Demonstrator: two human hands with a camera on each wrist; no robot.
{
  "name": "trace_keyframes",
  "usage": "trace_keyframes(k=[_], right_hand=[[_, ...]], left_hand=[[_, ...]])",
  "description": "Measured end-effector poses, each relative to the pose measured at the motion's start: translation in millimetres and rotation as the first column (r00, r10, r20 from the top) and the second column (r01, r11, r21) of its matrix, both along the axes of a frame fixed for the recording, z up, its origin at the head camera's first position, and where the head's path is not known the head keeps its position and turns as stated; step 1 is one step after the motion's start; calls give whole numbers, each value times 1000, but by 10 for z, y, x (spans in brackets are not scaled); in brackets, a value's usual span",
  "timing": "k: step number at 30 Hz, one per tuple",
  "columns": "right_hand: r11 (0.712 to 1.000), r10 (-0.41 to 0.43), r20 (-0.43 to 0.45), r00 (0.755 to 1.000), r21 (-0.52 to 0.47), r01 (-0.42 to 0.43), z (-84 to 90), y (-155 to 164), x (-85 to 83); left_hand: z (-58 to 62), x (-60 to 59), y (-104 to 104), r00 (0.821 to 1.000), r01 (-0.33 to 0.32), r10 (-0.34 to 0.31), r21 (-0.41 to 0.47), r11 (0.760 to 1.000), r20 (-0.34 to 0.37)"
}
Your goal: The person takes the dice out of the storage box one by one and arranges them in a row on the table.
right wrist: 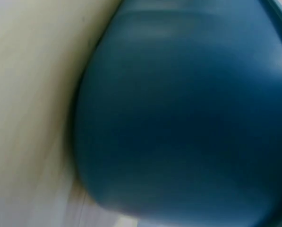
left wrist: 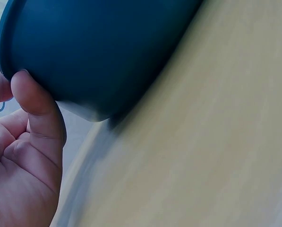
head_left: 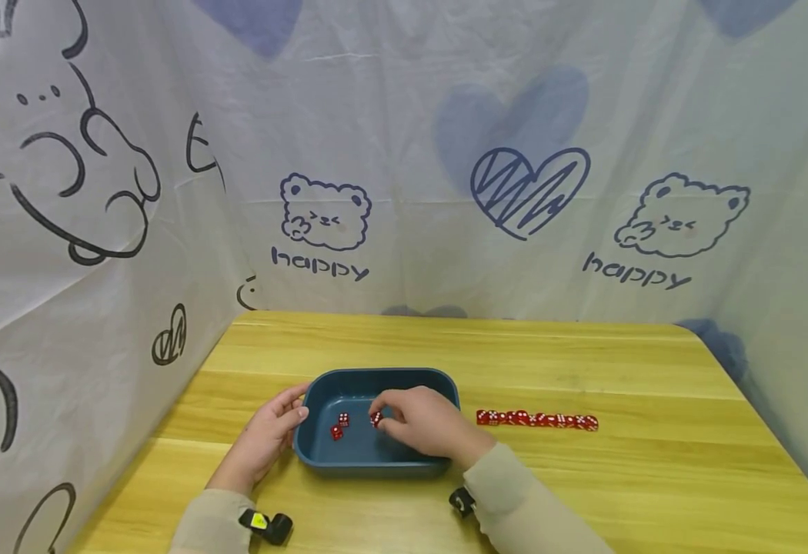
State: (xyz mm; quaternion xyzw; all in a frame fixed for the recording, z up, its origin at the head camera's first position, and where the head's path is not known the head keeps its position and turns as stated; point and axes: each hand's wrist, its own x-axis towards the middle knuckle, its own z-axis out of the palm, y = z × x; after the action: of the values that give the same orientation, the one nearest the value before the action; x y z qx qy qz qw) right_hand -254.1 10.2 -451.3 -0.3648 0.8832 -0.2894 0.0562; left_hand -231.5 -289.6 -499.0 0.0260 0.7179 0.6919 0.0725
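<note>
Reaching into the blue tray, the right hand pinched one red die between its curled fingertips, just above the tray floor. Two more red dice lay loose on that floor, close together and to the left of the pinched one. The left hand rested against the tray's left outer wall, fingers relaxed and nearly straight; in the left wrist view the thumb pressed the wall just under the rim. The tray stood on the wooden table, near its front edge. A row of red dice, set edge to edge, lay on the table to the right of the tray, apart from it.
</note>
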Motion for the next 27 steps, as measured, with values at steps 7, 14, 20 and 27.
trace_keyframes(k=[7, 14, 20, 27], right_hand=[[998, -40, -5, 999, -56, 39, 6, 191, 25], [993, -72, -91, 993, -97, 63, 44, 399, 34], [992, -104, -107, 989, -76, 96, 84, 583, 50], [992, -124, -131, 984, -49, 119, 92, 813, 51]], left_hand=[[-14, -1, 2, 1000, -20, 20, -6, 1000, 17], [-13, -1, -5, 1000, -21, 21, -12, 1000, 16], [-30, -23, -15, 1000, -8, 8, 4, 1000, 8], [-18, -17, -14, 1000, -10, 10, -8, 1000, 14]])
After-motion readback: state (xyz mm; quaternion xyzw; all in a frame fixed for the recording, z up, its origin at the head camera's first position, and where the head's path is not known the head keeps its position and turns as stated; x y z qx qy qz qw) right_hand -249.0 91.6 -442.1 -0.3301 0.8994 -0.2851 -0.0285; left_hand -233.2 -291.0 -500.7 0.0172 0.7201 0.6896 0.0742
